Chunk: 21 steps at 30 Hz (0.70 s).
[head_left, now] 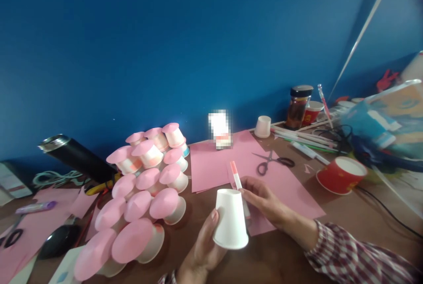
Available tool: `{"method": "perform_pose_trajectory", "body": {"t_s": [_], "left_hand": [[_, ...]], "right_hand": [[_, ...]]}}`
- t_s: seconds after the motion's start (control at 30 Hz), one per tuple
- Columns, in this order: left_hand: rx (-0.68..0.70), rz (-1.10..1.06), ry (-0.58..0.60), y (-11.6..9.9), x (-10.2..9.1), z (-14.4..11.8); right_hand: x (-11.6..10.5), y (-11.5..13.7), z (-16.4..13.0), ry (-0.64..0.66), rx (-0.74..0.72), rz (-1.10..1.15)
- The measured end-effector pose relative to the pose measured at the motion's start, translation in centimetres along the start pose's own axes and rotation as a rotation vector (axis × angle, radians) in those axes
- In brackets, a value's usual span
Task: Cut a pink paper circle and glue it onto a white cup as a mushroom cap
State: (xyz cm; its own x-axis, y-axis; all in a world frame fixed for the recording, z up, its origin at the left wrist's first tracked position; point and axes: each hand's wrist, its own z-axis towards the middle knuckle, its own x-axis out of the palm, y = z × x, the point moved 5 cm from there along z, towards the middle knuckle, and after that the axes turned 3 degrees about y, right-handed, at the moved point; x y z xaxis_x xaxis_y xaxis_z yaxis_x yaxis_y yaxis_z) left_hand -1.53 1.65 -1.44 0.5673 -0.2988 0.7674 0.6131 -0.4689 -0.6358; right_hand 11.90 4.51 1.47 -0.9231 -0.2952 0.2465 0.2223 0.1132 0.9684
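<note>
My left hand (206,240) is wrapped round the lower side of a white paper cup (230,222), which is upside down with its wide rim at the bottom. Behind the cup, my right hand (261,193) has its fingers closed on a slim white marker with an orange-red end (235,175) pointing up. The cup hides the tips of some right-hand fingers and part of the marker. Under and beyond the hands lie pink paper sheets (211,167). Black-handled scissors (271,161) rest open on the paper to the right.
Several upturned cups with pink paper cones (134,240) crowd the left. Beyond them lean a black flask (81,158) and, nearer, a computer mouse (61,241). At right are a red paper cup (340,177), a small white cup (263,127), a dark-lidded jar (298,108) and a blue bag (383,121).
</note>
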Motion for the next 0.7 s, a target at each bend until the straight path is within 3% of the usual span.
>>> {"method": "perform_pose_trajectory", "body": {"t_s": [0.27,0.53,0.7], "left_hand": [[-0.011,0.015,0.072,-0.2,1.3,0.0],[-0.06,0.196,0.183,-0.5,2.7,-0.1],[-0.142,0.226,0.199,0.0,2.3,-0.4]], "right_hand": [[0.6,-0.2,-0.3,-0.037,0.09,-0.006],[-1.0,-0.2,-1.3,-0.314,0.181,-0.17],[-0.4,-1.0,-2.0,-0.279,0.276,-0.19]]}}
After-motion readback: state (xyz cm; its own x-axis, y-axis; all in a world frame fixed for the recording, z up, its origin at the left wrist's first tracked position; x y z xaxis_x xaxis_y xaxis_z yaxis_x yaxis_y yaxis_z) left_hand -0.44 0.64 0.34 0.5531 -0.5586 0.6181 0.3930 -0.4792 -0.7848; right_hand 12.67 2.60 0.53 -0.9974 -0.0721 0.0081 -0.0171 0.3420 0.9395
